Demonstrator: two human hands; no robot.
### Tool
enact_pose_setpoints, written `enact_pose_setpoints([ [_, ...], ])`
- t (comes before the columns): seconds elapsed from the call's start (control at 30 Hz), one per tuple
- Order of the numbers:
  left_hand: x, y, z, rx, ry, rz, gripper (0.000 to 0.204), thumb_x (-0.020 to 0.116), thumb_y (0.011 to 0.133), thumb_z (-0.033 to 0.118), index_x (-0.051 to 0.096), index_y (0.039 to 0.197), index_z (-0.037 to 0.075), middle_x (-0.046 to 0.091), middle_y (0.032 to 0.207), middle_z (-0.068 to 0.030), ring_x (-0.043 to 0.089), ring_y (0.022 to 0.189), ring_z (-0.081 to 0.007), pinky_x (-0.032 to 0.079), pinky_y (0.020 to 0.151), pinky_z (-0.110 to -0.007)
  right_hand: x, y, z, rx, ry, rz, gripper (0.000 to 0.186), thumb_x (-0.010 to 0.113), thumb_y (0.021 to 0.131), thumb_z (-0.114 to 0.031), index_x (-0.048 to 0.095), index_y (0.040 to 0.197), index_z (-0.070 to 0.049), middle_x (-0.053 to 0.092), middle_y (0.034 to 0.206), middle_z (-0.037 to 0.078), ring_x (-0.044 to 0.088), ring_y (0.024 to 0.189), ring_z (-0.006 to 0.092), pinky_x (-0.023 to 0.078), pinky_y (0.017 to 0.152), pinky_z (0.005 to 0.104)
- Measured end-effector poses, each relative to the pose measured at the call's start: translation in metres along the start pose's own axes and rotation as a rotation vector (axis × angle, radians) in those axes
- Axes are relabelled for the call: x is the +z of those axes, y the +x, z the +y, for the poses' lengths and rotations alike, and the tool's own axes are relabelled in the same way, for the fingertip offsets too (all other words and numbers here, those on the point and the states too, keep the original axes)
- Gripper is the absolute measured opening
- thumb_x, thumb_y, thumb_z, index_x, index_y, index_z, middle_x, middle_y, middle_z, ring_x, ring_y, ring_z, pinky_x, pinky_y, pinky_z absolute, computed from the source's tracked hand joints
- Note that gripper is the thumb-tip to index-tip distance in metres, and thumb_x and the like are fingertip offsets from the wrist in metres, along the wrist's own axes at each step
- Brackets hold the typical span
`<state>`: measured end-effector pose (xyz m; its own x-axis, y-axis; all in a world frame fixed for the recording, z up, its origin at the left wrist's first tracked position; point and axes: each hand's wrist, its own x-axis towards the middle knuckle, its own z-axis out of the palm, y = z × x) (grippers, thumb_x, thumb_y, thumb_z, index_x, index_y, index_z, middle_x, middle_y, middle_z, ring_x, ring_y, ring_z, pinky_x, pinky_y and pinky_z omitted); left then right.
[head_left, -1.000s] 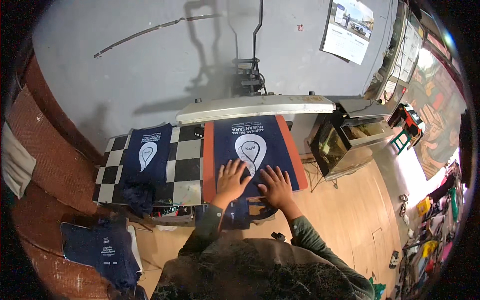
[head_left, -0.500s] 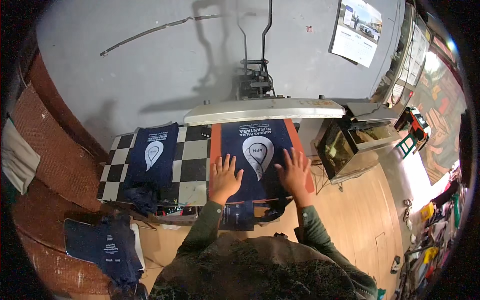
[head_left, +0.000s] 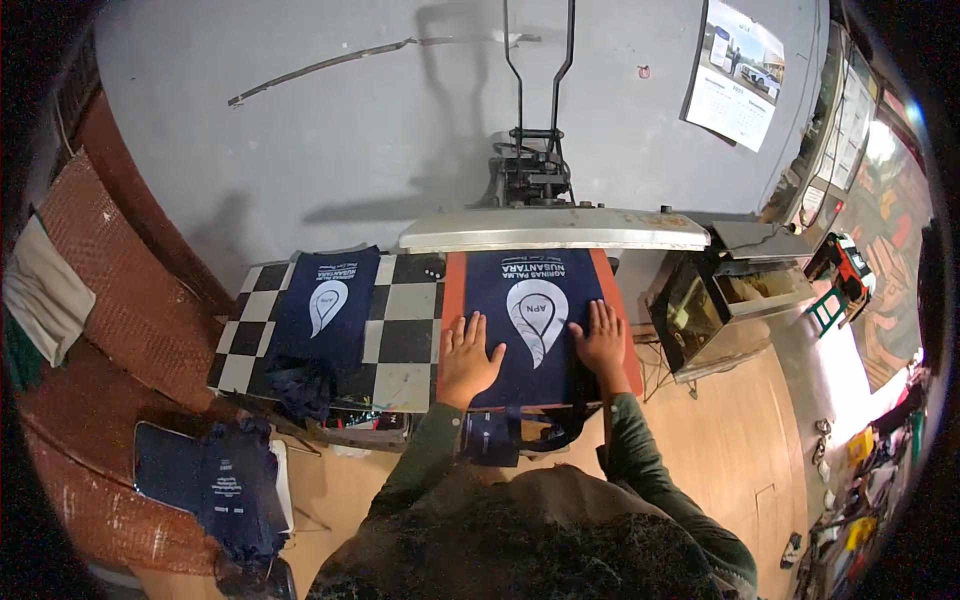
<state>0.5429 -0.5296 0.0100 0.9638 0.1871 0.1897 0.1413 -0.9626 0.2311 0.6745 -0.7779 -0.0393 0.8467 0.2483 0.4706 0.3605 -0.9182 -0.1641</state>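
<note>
Navy fabric (head_left: 530, 385) with a white teardrop print and white lettering lies on the orange pad (head_left: 454, 285) of a heat press, its straps and lower part (head_left: 490, 435) hanging over the front edge. My left hand (head_left: 470, 360) rests open on the fabric's left side, fingers pointing away from me. On the right side lies my right hand (head_left: 602, 345), also open with fingers outstretched. Behind both is the raised silver upper platen (head_left: 550, 230), below the black lever mechanism (head_left: 530, 175). A similar printed navy piece (head_left: 295, 340) lies to the left on a checkered surface (head_left: 400, 380).
At lower left, navy fabric (head_left: 225, 475) drapes over a seat. A glass tank (head_left: 700, 310) stands right of the press, with a green-legged stool (head_left: 835, 310) beyond it. Assorted items (head_left: 865, 445) line the floor at far right. A calendar (head_left: 730, 75) hangs on the wall.
My hands have moved apart, from beside the lower print out to the fabric's left and right sides. The whole scene has shifted right in the picture.
</note>
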Motion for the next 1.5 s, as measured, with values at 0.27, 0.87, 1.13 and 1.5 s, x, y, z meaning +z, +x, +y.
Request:
enact_pose_setpoints([
  [0.27, -0.003, 0.020, 0.005, -0.048, 0.069, -0.160, 0.078, 0.047, 0.094, 0.056, 0.033, 0.149, 0.003, 0.033, 0.156, -0.0132, 0.019, 0.147, -0.0330, 0.013, 0.119, -0.054, -0.007, -0.002, 0.012, 0.086, 0.031, -0.134, 0.076, 0.037, 0.098, -0.059, 0.036, 0.149, -0.003, 0.033, 0.157, 0.014, 0.028, 0.146, 0.0310, 0.020, 0.118, 0.0480],
  [0.87, 0.056, 0.073, 0.049, 0.105, -0.156, 0.066, 0.078, 0.051, 0.094, 0.051, 0.033, 0.149, -0.002, 0.031, 0.157, -0.0160, 0.026, 0.147, -0.0307, 0.015, 0.120, -0.048, -0.017, 0.000, 0.007, 0.105, 0.051, -0.150, 0.072, 0.043, 0.097, -0.054, 0.035, 0.150, -0.006, 0.032, 0.158, 0.012, 0.026, 0.147, 0.0292, 0.018, 0.119, 0.0463],
  [1.13, 0.032, 0.075, 0.000, -0.025, -0.032, 0.000, 0.077, 0.040, 0.098, 0.056, 0.028, 0.152, 0.003, 0.026, 0.160, -0.0130, 0.019, 0.149, -0.0301, 0.010, 0.120, -0.050, -0.019, 0.003, 0.007, 0.108, 0.047, -0.178, 0.073, 0.041, 0.097, -0.054, 0.035, 0.150, -0.006, 0.032, 0.158, 0.012, 0.025, 0.147, 0.0290, 0.017, 0.119, 0.0463],
  [1.5, 0.020, 0.003, 0.032, 0.145, -0.085, -0.053, 0.074, 0.042, 0.099, 0.052, 0.027, 0.152, 0.002, 0.024, 0.160, -0.0150, 0.020, 0.149, -0.0302, 0.014, 0.120, -0.048, -0.020, 0.001, 0.005, 0.098, 0.050, -0.132, 0.070, 0.044, 0.096, -0.052, 0.039, 0.147, -0.004, 0.035, 0.156, 0.013, 0.028, 0.145, 0.0291, 0.018, 0.118, 0.0457],
])
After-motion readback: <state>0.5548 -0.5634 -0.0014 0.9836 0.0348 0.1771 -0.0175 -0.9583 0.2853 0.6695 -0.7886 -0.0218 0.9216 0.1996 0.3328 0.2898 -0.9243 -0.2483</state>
